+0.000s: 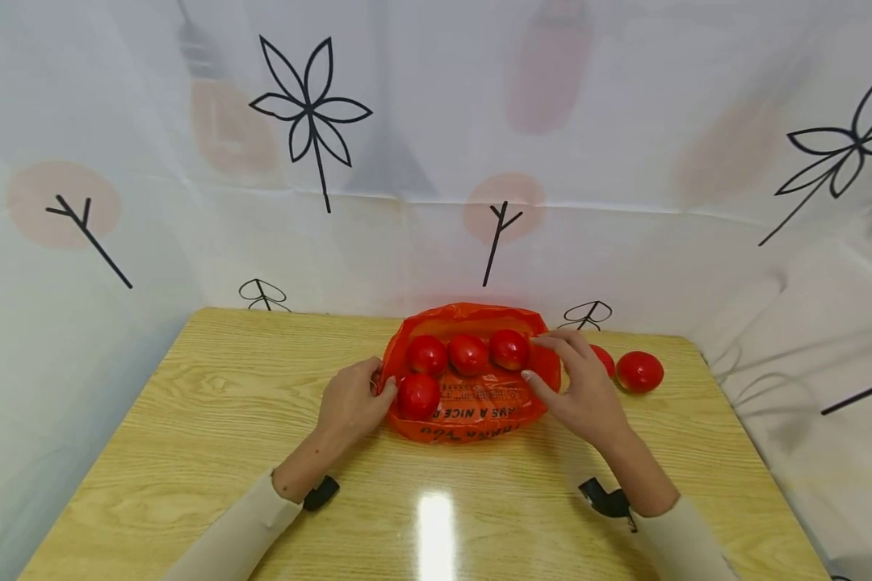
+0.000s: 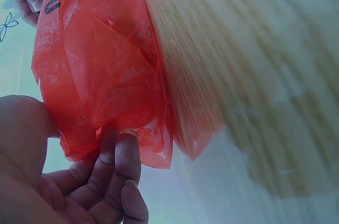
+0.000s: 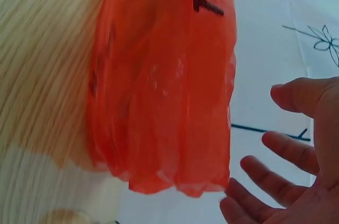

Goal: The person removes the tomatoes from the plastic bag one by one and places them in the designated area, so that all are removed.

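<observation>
A red plastic bag with black lettering sits on the table with its mouth spread open. Several shiny tomatoes lie inside it, three along the back and one at the front left. My left hand pinches the bag's left side between thumb and fingers; in the left wrist view the fingers reach under the plastic. Over the right rim, my right hand has its fingers spread beside the rightmost tomato. The right wrist view shows those fingers relaxed, with nothing between them and the thumb.
Two more tomatoes lie on the wooden table to the right of my right hand: one whole in view, the other partly hidden behind the hand. A white patterned curtain hangs along the table's back edge and sides.
</observation>
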Motion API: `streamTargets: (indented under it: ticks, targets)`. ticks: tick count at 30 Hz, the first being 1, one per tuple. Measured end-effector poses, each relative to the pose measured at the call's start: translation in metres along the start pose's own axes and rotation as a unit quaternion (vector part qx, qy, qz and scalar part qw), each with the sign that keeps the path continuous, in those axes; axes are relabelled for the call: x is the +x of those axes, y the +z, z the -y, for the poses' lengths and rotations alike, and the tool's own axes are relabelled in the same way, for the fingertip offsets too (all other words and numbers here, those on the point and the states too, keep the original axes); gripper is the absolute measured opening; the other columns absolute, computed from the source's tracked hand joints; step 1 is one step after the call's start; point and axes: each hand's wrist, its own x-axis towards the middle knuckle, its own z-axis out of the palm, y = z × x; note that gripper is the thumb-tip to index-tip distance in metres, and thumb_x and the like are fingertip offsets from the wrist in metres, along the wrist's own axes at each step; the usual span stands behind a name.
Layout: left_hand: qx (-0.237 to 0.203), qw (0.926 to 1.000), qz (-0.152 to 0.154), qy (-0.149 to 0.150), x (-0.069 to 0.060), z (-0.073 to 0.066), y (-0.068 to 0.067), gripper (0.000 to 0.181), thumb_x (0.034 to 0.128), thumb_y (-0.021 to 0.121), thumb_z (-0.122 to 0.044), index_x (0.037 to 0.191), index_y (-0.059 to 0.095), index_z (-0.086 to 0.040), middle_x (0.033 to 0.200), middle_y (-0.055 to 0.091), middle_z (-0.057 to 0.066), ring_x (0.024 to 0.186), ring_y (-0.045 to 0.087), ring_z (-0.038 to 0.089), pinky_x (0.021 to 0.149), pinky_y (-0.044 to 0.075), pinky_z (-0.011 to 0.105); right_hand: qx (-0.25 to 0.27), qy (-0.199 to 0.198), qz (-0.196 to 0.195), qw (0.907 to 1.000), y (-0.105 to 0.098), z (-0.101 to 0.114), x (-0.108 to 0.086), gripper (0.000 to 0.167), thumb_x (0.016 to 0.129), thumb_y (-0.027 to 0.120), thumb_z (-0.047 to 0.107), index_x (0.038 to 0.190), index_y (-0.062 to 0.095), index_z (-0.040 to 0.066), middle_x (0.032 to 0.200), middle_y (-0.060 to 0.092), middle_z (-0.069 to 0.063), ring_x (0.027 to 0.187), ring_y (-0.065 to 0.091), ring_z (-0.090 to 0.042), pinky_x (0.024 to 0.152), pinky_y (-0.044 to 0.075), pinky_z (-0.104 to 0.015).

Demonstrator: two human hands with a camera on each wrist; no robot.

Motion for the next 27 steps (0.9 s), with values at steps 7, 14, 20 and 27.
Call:
streamTargets:
  ticks: [7,14,20,27]
  targets:
    - [-0.001,1.0000,-0.001,0.002,0.000,0.000,-0.002,0.013,0.0955,0.068,-0.023,0.086,0.066,-0.014,0.069,0.057,-0.003,0.058,0.051,0.016,0.052,0.045,0.031,0.008,0.003,0.008,0.9999,0.006,0.008,0.003,0.042,0.091,0.082,0.014,0.130,0.068,0.007,0.135,0.060,-0.012,0.127,0.055,-0.035,0.102,0.051,-0.063]
    - [-0.002,1.0000,0.003,0.002,0.001,-0.001,-0.001,0.013,0.0956,0.068,-0.023,0.088,0.067,-0.013,0.068,0.058,-0.004,0.058,0.051,0.015,0.051,0.045,0.031,0.028,-0.005,0.025,0.9993,0.012,0.016,0.005,0.040,0.091,0.082,0.015,0.129,0.069,0.009,0.137,0.059,-0.009,0.130,0.055,-0.033,0.106,0.049,-0.061]
    - [-0.002,1.0000,0.002,0.005,0.001,-0.001,-0.001,0.013,0.0957,0.068,-0.023,0.087,0.066,-0.013,0.068,0.057,-0.003,0.057,0.051,0.015,0.051,0.044,0.031,0.039,-0.011,0.044,0.9982,0.020,0.023,0.007,0.042,0.091,0.081,0.015,0.131,0.068,0.010,0.138,0.059,-0.006,0.129,0.055,-0.030,0.107,0.049,-0.057]
    - [-0.004,0.9999,-0.002,0.009,0.000,0.000,-0.001,0.013,0.0953,0.069,-0.023,0.088,0.068,-0.013,0.070,0.059,-0.004,0.058,0.052,0.015,0.051,0.046,0.031,0.042,-0.032,0.058,0.9969,0.030,0.028,0.009,0.043,0.092,0.082,0.019,0.132,0.068,0.011,0.137,0.059,-0.004,0.125,0.058,-0.027,0.104,0.052,-0.053]
